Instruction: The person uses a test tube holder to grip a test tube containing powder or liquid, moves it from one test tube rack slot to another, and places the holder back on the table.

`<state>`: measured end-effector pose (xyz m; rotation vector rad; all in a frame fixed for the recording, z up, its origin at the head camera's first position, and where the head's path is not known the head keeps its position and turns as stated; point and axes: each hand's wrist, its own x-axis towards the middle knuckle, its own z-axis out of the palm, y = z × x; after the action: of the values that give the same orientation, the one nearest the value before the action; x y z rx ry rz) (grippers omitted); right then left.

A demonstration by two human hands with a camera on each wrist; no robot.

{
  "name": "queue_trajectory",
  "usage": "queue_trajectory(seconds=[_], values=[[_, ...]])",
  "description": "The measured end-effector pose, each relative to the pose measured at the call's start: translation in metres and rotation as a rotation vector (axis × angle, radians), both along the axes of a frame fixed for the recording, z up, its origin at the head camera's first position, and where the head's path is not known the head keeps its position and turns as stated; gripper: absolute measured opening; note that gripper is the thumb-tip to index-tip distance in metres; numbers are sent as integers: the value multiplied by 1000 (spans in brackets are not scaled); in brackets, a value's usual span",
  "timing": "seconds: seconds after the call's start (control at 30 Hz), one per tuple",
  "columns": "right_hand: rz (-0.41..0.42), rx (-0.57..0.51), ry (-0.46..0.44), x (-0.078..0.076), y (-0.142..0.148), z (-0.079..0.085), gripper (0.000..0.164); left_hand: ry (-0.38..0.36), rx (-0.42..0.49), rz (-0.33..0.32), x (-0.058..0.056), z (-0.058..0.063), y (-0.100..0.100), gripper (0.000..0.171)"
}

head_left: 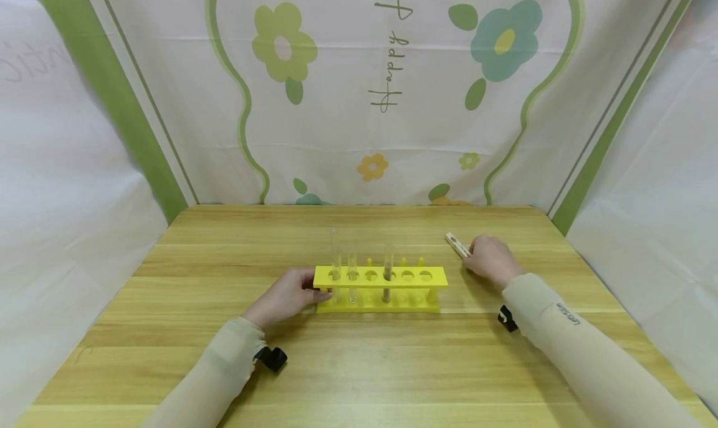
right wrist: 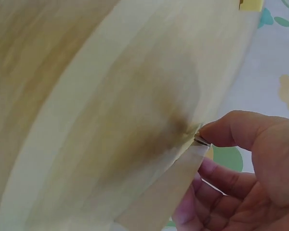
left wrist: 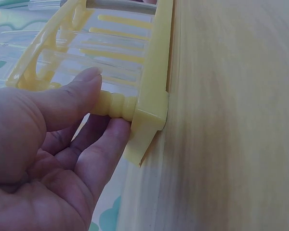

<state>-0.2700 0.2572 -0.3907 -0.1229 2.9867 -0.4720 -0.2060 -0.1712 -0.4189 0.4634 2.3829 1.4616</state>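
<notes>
My left hand (head_left: 286,296) grips the left end post of a yellow test tube rack (head_left: 380,278), thumb and fingers around the ridged post (left wrist: 116,105) in the left wrist view. Upright in the rack stand a tall clear test tube (head_left: 336,263), a shorter clear tube (head_left: 352,278), and a tube with grey-brown contents (head_left: 387,281). Right of the rack, my right hand (head_left: 492,260) pinches a wooden test tube clamp (head_left: 457,245) between thumb and fingers. Its free end points away to the far left. A bit of metal shows by the thumb (right wrist: 226,129) in the right wrist view.
The rack stands on a wood-grain table (head_left: 370,366). Behind the table hangs a white curtain (head_left: 348,123) with printed flowers, and similar cloth covers both sides. Black straps with small cameras (head_left: 273,358) sit on both wrists.
</notes>
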Motion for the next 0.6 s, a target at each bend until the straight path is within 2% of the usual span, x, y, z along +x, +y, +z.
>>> queue_trajectory(seconds=[0.3, 0.6], values=[[-33, 3, -34, 0, -3, -4, 15, 10, -6, -1, 1, 1, 0, 24], [-31, 19, -34, -1, -2, -8, 21, 25, -4, 2, 2, 1, 1, 22]])
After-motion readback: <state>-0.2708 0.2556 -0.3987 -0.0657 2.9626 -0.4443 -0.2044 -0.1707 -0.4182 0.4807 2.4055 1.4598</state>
